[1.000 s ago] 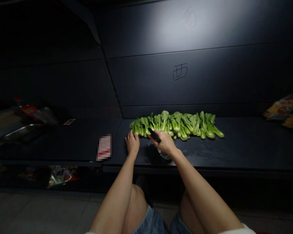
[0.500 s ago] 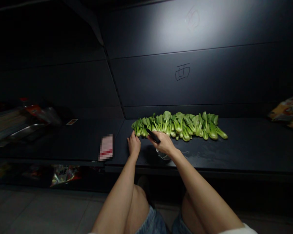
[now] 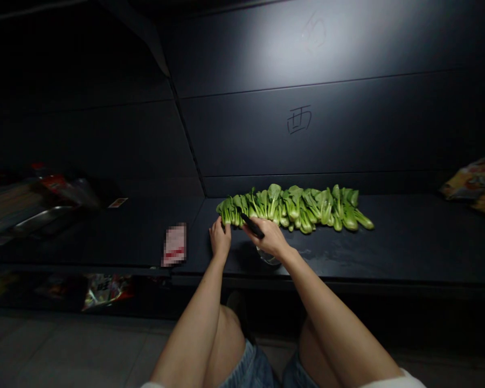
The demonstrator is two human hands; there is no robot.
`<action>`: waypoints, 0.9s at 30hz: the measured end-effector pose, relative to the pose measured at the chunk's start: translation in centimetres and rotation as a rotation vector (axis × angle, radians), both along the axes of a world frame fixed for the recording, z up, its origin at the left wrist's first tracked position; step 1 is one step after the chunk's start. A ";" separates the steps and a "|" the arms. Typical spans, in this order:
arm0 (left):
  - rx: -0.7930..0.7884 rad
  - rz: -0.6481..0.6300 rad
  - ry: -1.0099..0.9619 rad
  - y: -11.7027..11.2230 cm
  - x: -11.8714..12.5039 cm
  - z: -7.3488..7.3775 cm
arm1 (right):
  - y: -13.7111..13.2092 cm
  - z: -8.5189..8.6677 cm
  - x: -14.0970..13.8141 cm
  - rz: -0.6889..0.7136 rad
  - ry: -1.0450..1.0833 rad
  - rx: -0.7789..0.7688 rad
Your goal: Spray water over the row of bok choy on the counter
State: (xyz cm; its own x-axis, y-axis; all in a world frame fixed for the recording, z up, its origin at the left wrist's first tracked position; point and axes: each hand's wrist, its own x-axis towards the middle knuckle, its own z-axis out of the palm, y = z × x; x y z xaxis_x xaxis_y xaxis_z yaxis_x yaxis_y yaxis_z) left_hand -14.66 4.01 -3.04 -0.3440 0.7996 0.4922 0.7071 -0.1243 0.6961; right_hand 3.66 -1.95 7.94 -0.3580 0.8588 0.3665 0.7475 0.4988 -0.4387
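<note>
A long row of green bok choy [image 3: 295, 207] lies on the dark shelf, leaves toward the back panel and pale stem ends toward me. At the row's left end my left hand [image 3: 220, 237] rests on the shelf, fingers somewhat apart and fingertips against the outermost stems. My right hand [image 3: 270, 236] is wrapped around a spray bottle [image 3: 253, 225] with a black head pointing up and left toward the greens. Below that hand, part of its clear body shows; the trigger is hidden by my fingers.
Wet streaks mark the shelf [image 3: 327, 258] in front of the bok choy. To the left lie a blurred-out pink and white packet [image 3: 174, 245], a small card [image 3: 118, 202] and a metal tray [image 3: 42, 220]. Colourful packages [image 3: 475, 180] sit far right.
The view has shifted slightly, so everything sits a little further left. Both hands keep nearly the same place and grip relative to the bok choy.
</note>
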 end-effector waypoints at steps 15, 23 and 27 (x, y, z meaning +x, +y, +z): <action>0.012 0.001 0.274 -0.3 2.1 1.7 | 0.2 -0.5 1.3 -0.050 0.143 -0.007; 0.049 0.020 0.207 -0.1 1.3 1.1 | -0.1 -0.1 1.0 -0.057 0.063 -0.036; 0.107 -0.023 0.167 0.3 1.2 0.6 | -0.1 -0.2 1.2 -0.058 0.063 -0.025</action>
